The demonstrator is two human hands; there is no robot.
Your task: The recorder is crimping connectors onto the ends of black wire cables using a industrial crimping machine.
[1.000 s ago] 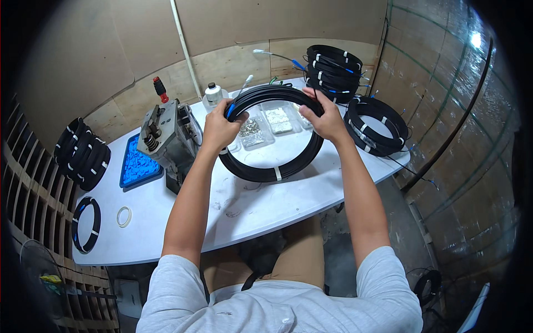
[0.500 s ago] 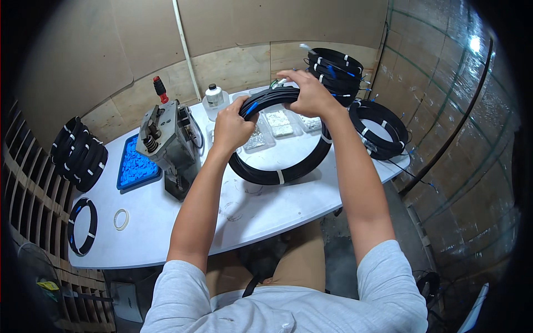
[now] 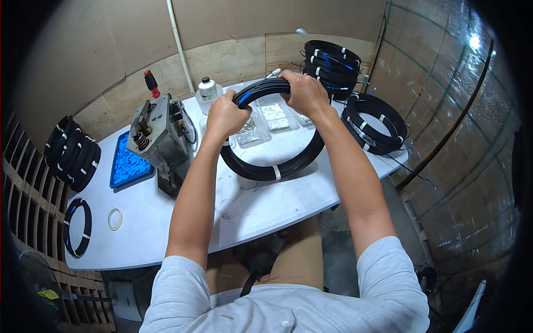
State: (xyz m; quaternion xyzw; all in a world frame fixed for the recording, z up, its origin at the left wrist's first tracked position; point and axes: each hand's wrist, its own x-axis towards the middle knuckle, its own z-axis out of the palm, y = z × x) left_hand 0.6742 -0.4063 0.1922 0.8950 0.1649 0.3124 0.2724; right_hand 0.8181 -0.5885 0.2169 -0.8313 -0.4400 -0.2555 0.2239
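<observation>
Tilted up above the white table (image 3: 261, 216), a coil of black cable (image 3: 300, 165) is held by its far upper arc. My left hand (image 3: 226, 115) is closed round its upper left side, beside a blue connector (image 3: 245, 99) on the strands. My right hand (image 3: 307, 95) grips the upper right side, with fingers over the top and the thumb underneath. A white tie (image 3: 277, 172) binds the coil's near side. Behind the ring, partly hidden, stand clear plastic boxes (image 3: 274, 116) of small white and metallic parts.
To the left are a metal press (image 3: 161, 127), a blue tray (image 3: 130, 164) of small blue pieces, a tape roll (image 3: 115, 219), a single coil (image 3: 77, 227) and stacked coils (image 3: 72, 152). At the right are a tall coil stack (image 3: 333, 69) and more coils (image 3: 375, 123). A white bottle (image 3: 207, 90) stands behind.
My right hand's fingers have closed down further round the cable coil, and a loose white end near them has shifted. Both hands still hold the coil, with the whole view slightly shifted.
</observation>
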